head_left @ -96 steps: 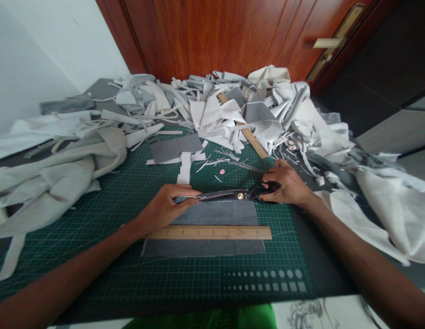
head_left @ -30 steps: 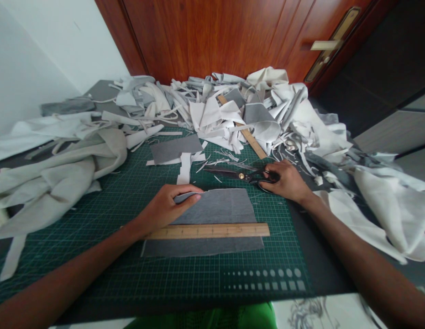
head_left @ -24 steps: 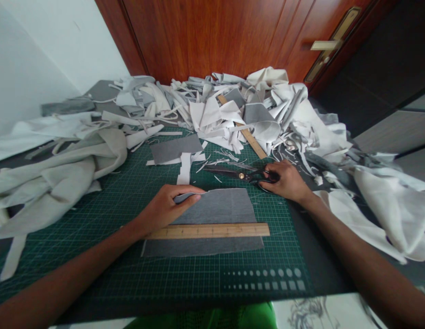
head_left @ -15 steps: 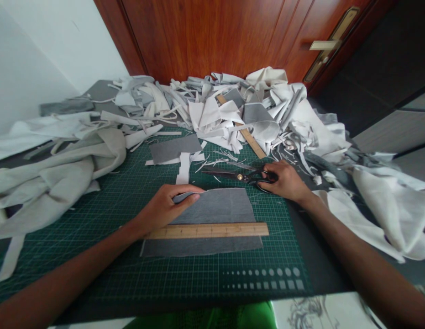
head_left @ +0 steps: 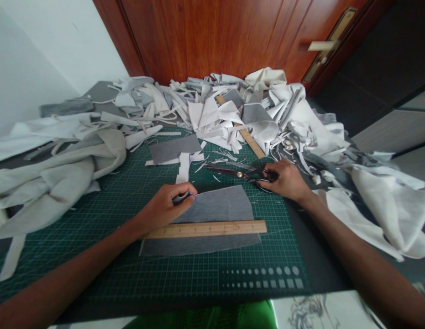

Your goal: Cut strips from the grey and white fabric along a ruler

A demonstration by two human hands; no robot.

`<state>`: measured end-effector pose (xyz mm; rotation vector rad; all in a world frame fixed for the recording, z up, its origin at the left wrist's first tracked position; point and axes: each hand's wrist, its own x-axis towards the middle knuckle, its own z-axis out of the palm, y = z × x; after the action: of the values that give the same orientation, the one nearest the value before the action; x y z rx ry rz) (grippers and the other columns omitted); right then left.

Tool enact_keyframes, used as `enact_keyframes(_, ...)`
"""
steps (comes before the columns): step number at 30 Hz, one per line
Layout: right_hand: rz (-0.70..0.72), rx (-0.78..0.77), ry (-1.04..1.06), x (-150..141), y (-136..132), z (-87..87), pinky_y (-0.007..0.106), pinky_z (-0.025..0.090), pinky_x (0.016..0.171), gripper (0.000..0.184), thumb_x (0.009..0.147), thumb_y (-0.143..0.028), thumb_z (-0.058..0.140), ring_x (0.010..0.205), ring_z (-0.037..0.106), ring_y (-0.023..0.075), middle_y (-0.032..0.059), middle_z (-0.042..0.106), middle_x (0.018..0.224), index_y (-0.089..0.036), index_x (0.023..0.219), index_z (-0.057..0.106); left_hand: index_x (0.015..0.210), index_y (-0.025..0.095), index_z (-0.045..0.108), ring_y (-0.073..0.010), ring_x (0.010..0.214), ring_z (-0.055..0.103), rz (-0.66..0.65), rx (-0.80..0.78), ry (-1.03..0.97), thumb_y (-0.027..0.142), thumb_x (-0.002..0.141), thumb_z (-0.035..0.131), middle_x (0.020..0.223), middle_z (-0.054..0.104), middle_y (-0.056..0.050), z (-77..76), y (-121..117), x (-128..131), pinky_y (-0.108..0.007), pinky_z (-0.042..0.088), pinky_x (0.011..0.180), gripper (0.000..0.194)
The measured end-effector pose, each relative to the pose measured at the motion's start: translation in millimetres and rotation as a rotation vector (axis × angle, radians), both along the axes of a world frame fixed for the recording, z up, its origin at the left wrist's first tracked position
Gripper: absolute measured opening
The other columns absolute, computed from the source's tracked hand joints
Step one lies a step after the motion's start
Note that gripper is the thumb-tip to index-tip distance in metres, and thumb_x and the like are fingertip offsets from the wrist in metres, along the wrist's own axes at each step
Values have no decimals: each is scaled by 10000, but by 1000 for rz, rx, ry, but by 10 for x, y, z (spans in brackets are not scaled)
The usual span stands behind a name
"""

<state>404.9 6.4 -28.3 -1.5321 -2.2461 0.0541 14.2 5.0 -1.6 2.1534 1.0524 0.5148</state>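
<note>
A grey piece of fabric (head_left: 224, 204) lies on the green cutting mat (head_left: 164, 278), with a wooden ruler (head_left: 215, 228) across it. My left hand (head_left: 173, 203) pinches the far edge of this fabric, which is folded up between thumb and fingers. In my right hand (head_left: 284, 179) are the handles of black scissors (head_left: 239, 174). The scissors rest low over the mat beyond the fabric, blades pointing left and slightly apart. Thin offcut strips lie by the blade tips.
Heaps of pale fabric scraps (head_left: 212, 114) line the back of the table, and more pale cloth (head_left: 55, 183) lies at the left. A second wooden ruler (head_left: 249, 141) sticks out of the pile. Bunched white fabric (head_left: 390, 205) is at the right. Behind stands a wooden door (head_left: 205, 36).
My left hand has drawn the fabric's far edge slightly left and bent it more in the pinch. The fabric and ruler have shifted a little. The right hand and scissors stay nearly still.
</note>
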Motion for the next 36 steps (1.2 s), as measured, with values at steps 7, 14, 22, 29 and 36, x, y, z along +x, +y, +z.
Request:
enact_keyframes(7,-50,4,44,14,13,0,402,442,792,285,813,-379,730,614,600,202,1,649,642,-259,683,507,676,222,508,-189,717,602,-121,100,14,265,947,381,708,580,-15,64,157,-135,-320,467,702,302)
enact_keyframes(14,-20,2,47,23,27,-24,395,453,790,269,820,-374,732,624,601,191,-7,650,653,-257,705,518,713,234,579,-224,781,635,-55,117,100,433,1058,390,751,668,-29,70,243,-206,-356,514,803,441)
enact_keyframes(22,-10,-173,43,154,24,86,328,387,614,281,820,-396,704,589,548,167,-14,607,631,-253,668,515,963,209,747,-195,697,662,-46,90,246,425,1025,547,797,751,-38,29,413,290,-301,414,633,301)
enact_keyframes(29,-25,-363,45,389,39,200,309,335,547,333,823,-451,684,545,500,143,-35,558,576,-248,625,509,1017,213,719,-214,912,694,-105,218,125,300,991,625,984,773,-58,-152,507,649,-333,493,809,130)
enact_keyframes(36,38,-439,102,607,16,215,306,414,577,385,794,-577,765,623,538,159,-19,595,684,-241,748,580,918,188,721,-181,817,626,-95,235,-44,245,1009,618,877,706,-38,-219,517,646,-316,469,779,148)
